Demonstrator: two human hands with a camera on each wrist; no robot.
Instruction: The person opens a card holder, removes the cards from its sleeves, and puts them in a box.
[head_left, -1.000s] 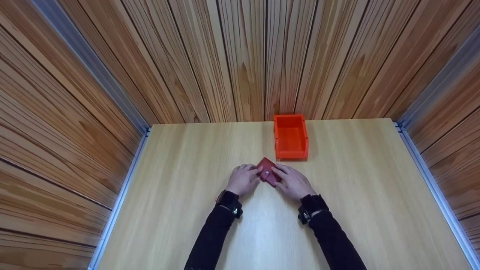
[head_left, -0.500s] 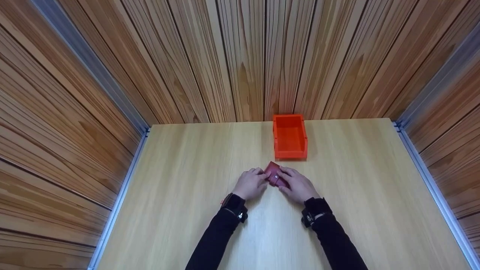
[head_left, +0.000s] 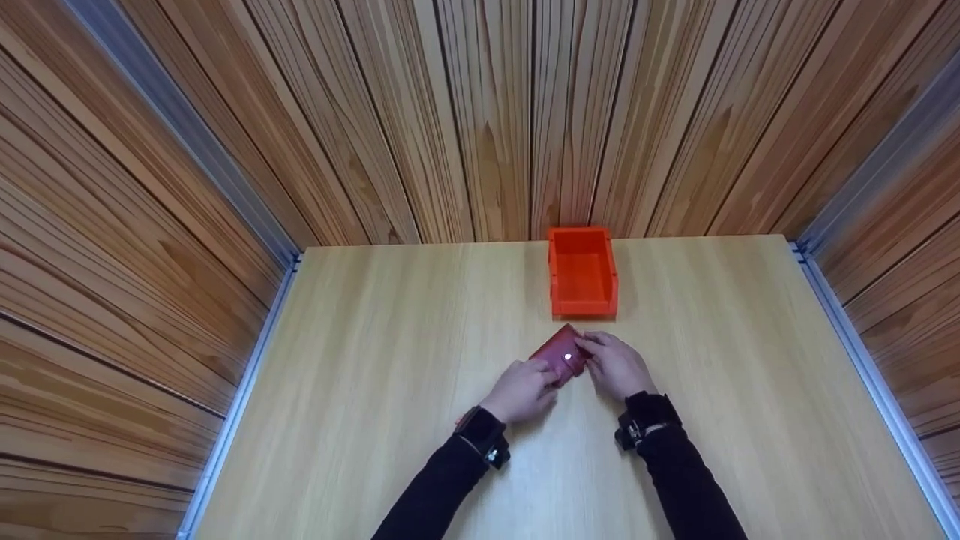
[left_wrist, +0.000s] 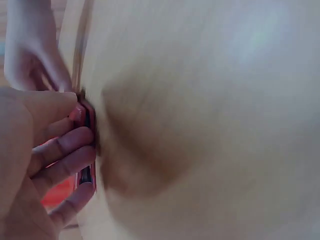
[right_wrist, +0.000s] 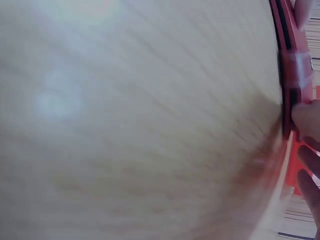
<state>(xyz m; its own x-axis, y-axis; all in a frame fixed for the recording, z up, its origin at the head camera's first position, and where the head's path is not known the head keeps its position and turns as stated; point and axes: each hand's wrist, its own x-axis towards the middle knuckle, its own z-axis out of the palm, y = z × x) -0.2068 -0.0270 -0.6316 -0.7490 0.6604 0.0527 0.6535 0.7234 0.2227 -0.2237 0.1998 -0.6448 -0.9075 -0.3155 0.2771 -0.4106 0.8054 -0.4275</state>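
A dark red snap wallet [head_left: 553, 355] is held between both hands, low over the table, its silver snap facing up in the head view. My left hand [head_left: 521, 391] grips its near left end, thumb on one face and fingers along the edge. The right hand [head_left: 616, 365] pinches the far right end between thumb and fingers. In the left wrist view the wallet [left_wrist: 86, 172] is seen edge-on, with dark layers between red covers. A strap crosses the wallet [right_wrist: 296, 65] in the right wrist view, where only part of the right hand shows.
An orange open bin [head_left: 584, 308] stands at the back of the wooden table [head_left: 390, 322], just beyond the wallet. Wooden panel walls [head_left: 487, 120] rise at the back and sides, with metal rails along the table's side edges.
Both hands and the wallet have shifted right. The wallet has turned, so its long side now slopes up to the right; the left hand's grip has moved to its near left end.
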